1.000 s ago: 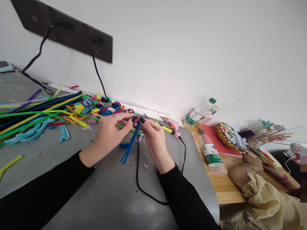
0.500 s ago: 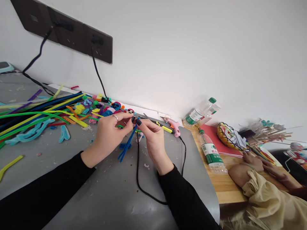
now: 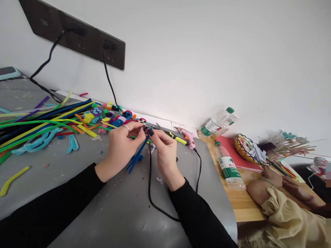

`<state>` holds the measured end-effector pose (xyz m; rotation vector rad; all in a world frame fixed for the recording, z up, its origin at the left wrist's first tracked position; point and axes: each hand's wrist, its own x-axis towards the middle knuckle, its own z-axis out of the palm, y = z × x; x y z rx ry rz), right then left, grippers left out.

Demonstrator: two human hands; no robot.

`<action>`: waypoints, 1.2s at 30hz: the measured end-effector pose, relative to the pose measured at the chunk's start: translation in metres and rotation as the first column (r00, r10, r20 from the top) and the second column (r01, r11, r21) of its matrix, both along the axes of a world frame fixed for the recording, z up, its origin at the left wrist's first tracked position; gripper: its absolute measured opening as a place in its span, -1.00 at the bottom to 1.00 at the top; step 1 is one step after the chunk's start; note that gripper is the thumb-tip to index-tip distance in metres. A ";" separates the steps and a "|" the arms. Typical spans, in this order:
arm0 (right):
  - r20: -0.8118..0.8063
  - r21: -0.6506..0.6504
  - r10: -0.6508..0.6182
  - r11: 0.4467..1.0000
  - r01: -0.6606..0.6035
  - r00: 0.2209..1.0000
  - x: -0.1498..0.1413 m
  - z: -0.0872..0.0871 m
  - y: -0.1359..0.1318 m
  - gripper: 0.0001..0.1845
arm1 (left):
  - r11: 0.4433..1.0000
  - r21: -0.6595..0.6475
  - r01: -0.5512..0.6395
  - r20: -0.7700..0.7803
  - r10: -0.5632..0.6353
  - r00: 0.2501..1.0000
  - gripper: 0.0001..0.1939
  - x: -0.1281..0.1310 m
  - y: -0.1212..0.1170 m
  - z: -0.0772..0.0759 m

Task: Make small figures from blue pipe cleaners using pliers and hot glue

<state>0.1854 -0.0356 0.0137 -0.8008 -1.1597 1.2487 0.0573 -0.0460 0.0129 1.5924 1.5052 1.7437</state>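
Both my hands meet over the grey table mat [image 3: 124, 213], pinching the top of a blue pipe cleaner [image 3: 139, 155] whose strands hang down below the fingers. My left hand [image 3: 124, 144], with a ring on it, is closed on the pipe cleaner from the left. From the right, the thumb and fingers of my right hand [image 3: 165, 151] press on the same spot. Fingertips hide the exact point they grip. Just beyond the right hand lie a yellow-and-black tool [image 3: 177, 137] and a pink glue gun [image 3: 190, 137], its black cord [image 3: 150, 182] looping under my right wrist.
Loose pipe cleaners [image 3: 38, 122] and small fuzzy figures [image 3: 126, 115] crowd the left and back. Plastic water bottles [image 3: 230, 170] stand on the wooden table [image 3: 248, 206] at right, near a basket [image 3: 241, 148]. Another person's hands [image 3: 274, 177] rest there. Power sockets [image 3: 95, 44] are on the wall.
The view has shifted slightly, so the scene sits a little further right. My hands keep their pinch on the blue pipe cleaner, with only small finger movement.
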 end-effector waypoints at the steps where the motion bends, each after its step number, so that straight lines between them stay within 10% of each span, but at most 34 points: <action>1: -0.015 -0.015 0.010 1.000 -0.010 1.000 0.000 -0.001 0.001 -0.88 | 1.000 -0.006 0.005 0.004 -0.005 1.000 -0.80 0.000 0.000 -0.001; 20: -0.085 -0.080 0.037 0.996 -0.044 0.996 0.004 0.000 0.005 -0.83 | 0.998 -0.011 0.070 0.027 -0.069 0.997 -0.73 -0.001 0.002 -0.003; 36: 0.001 0.050 -0.028 0.998 0.028 1.000 0.000 -0.002 0.002 -0.87 | 0.969 -0.109 0.222 0.471 -0.147 0.870 -0.73 0.004 0.009 -0.007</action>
